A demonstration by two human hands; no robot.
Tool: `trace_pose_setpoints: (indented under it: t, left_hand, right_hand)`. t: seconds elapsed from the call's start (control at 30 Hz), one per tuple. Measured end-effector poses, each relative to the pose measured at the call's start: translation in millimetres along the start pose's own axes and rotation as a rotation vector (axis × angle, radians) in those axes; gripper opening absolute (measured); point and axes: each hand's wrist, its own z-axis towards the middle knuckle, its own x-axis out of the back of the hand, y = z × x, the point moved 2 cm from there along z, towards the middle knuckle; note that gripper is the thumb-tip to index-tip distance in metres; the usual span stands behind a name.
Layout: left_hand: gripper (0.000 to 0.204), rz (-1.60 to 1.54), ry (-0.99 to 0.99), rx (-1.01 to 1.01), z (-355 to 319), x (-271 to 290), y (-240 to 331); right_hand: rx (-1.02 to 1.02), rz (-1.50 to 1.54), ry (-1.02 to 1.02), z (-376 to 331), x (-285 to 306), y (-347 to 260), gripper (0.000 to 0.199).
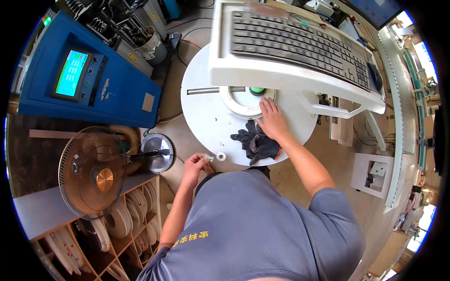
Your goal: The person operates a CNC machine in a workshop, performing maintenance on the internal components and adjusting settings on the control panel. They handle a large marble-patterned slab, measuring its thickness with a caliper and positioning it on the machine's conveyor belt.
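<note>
R hand (271,120) reaches fwd over the round white desk (201,112), palm down, fingers spread flat at the white ring's (234,107) rim, wrist over dark gloves (255,142). L hand (194,165) low by desk edge, fingers pinching a small clear piece (209,158); white tape roll (221,156) just beside.

blue cabinet (89,79) | cyan screen (71,72) (rectangular) | top-right monitor (377,10)

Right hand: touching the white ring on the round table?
Touching. The head view shows the right hand lying flat with its fingertips overlapping the lower rim of the white ring on the round table; no gap shows.
</note>
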Motion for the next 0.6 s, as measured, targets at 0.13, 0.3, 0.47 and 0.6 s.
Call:
trace_pose_setpoints:
  t: [0.13, 0.3, 0.47, 0.6]
  left_hand:
    - [0.008, 0.055, -0.099, -0.061, 22, 49, 27]
    - [0.007, 0.024, -0.164, -0.027, 69, 74, 73]
    - [0.006, 0.041, -0.187, -0.035, 131, 77, 109]
    - [0.006, 0.107, -0.179, -0.025, 171, 82, 146]
  right_hand:
    - [0.000, 0.012, 0.032, -1, 0, -22, 0.051]
    - [-0.065, 0.076, 0.158, 14, -17, -56, 0.016]
    - [-0.099, 0.158, 0.241, 50, -34, -95, 0.007]
    - [-0.249, 0.198, 0.362, 79, -51, -113, 0.007]
